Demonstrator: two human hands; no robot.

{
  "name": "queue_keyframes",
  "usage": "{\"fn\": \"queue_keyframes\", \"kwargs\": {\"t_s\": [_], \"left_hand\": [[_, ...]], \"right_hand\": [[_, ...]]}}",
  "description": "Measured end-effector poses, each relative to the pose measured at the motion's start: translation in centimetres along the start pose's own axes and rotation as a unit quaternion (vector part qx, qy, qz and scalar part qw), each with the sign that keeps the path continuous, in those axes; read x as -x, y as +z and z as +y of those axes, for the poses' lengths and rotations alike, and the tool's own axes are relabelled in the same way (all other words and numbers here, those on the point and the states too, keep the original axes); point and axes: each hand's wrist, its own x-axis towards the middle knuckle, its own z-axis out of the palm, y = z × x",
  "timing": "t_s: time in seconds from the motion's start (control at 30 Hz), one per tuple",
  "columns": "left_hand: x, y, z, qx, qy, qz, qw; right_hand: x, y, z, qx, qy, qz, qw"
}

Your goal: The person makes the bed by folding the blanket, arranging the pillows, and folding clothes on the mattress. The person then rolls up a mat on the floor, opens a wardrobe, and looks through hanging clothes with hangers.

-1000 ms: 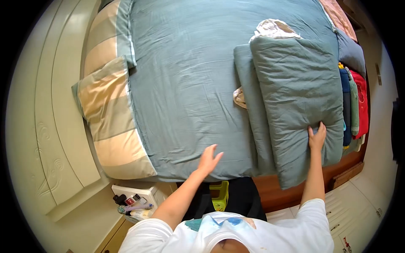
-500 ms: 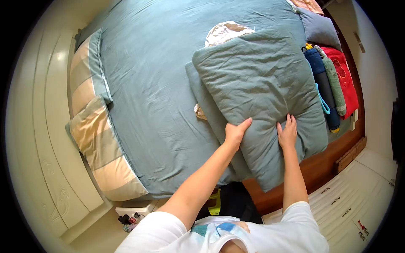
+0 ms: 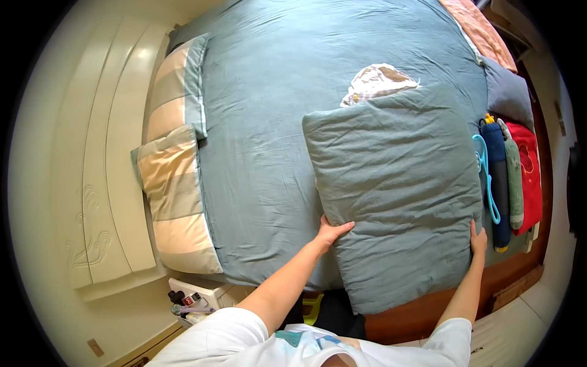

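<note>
A folded grey-green quilt [image 3: 397,189] lies near the side of the bed closest to me. My left hand [image 3: 333,233] grips its left edge, thumb on top and the other fingers tucked out of sight. At the opposite edge my right hand [image 3: 479,240] holds the quilt's side, with part of its fingers hidden. A crumpled white and beige cloth [image 3: 380,81] sticks out from beneath the quilt's far edge.
Two striped pillows [image 3: 177,189] rest by the headboard [image 3: 116,153]. Right of the quilt are a dark blue roll [image 3: 498,177] with a light blue strap, a green roll [image 3: 513,183], a red item [image 3: 529,189] and a grey cushion [image 3: 507,92]. A nightstand [image 3: 205,290] holds small items.
My hands have moved apart, from the quilt's top to its left and right edges. The quilt now lies flatter and squarer, its lower layer no longer showing at the left. The view has shifted.
</note>
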Motion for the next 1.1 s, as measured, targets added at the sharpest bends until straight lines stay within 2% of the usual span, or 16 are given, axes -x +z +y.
{"fn": "queue_keyframes", "kwargs": {"t_s": [0.07, 0.13, 0.27, 0.33, 0.4, 0.47, 0.6, 0.67, 0.7, 0.8, 0.83, 0.9, 0.93, 1.0, 1.07, 1.1], "left_hand": [[0.0, 0.3, -0.1, 0.016, -0.021, 0.014, 1.0], [0.4, 0.5, -0.1, 0.136, -0.038, -0.108, 0.984], [3.3, 0.4, 2.8, 0.175, -0.063, -0.168, 0.968], [4.9, 0.5, 3.7, 0.173, 0.01, -0.143, 0.975], [6.8, 0.2, 5.6, 0.155, 0.043, -0.106, 0.981], [8.7, -1.5, 8.5, 0.144, 0.079, -0.127, 0.978], [13.2, -8.1, 14.6, 0.06, 0.188, -0.164, 0.967], [15.3, -12.1, 16.2, 0.012, 0.195, -0.142, 0.97], [16.1, -14.1, 16.6, -0.039, 0.194, -0.124, 0.972], [16.0, -19.7, 14.3, -0.101, 0.119, -0.023, 0.988], [14.5, -21.1, 11.7, -0.097, 0.119, -0.019, 0.988], [10.9, -23.4, 6.2, -0.165, 0.06, 0.105, 0.979], [12.3, -23.5, 6.9, -0.111, 0.049, 0.029, 0.992], [8.6, -25.1, 1.4, -0.191, 0.097, 0.049, 0.976], [7.5, -26.0, 0.4, -0.162, 0.095, 0.045, 0.981], [7.4, -26.3, -0.1, -0.138, 0.094, 0.038, 0.985]], "right_hand": [[1.3, -0.4, -0.4, 0.026, -0.03, 0.005, 0.999], [3.1, 0.4, -0.1, 0.028, -0.054, 0.041, 0.997], [7.5, 2.4, -2.2, -0.036, -0.113, 0.048, 0.992], [9.7, 2.5, -3.6, -0.106, -0.163, 0.062, 0.979], [10.9, 3.4, -2.5, -0.006, -0.137, 0.074, 0.988], [12.8, 4.5, -1.4, -0.115, -0.172, 0.063, 0.976], [22.2, 6.1, -2.8, -0.223, -0.21, -0.072, 0.949], [28.1, 8.5, -4.6, -0.334, -0.095, -0.13, 0.929], [30.8, 9.6, -5.2, -0.306, -0.104, -0.149, 0.935], [35.3, 14.6, -5.6, -0.307, -0.034, -0.143, 0.94], [36.1, 13.6, -7.8, -0.321, -0.064, -0.154, 0.933], [35.3, 14.2, -7.9, -0.284, -0.101, -0.176, 0.937], [34.0, 14.7, -7.7, -0.248, -0.133, -0.197, 0.939], [30.3, 18.3, -4.2, -0.164, -0.107, -0.2, 0.96], [29.5, 19.0, -4.8, -0.212, 0.0, -0.149, 0.966], [28.9, 18.5, -5.1, -0.224, 0.029, -0.209, 0.951]]}}
